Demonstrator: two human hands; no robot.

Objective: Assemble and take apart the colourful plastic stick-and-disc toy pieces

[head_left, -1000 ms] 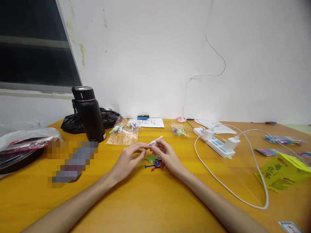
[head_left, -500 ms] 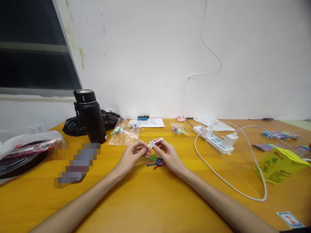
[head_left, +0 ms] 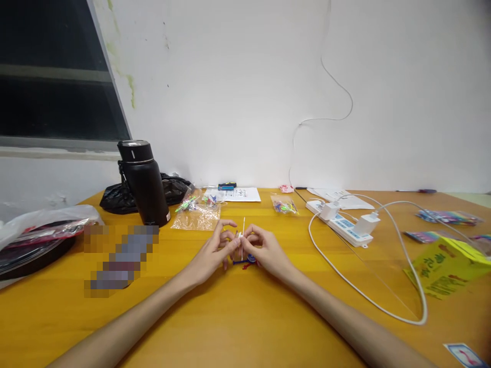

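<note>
At the frame's centre, left hand (head_left: 212,251) and right hand (head_left: 267,250) both pinch a thin white stick (head_left: 243,225) upright (fingertips meeting, probably to steady it) just above small coloured pieces (head_left: 243,261) on the surface (head_left: 245,317).

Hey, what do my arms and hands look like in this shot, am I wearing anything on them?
The left forearm and right forearm are bare right down to the bottom edge of the picture, with no sleeve in view. The left hand and right hand have no gloves. No watch, bracelet or ring shows on either one. The nails are too small to judge.
</note>
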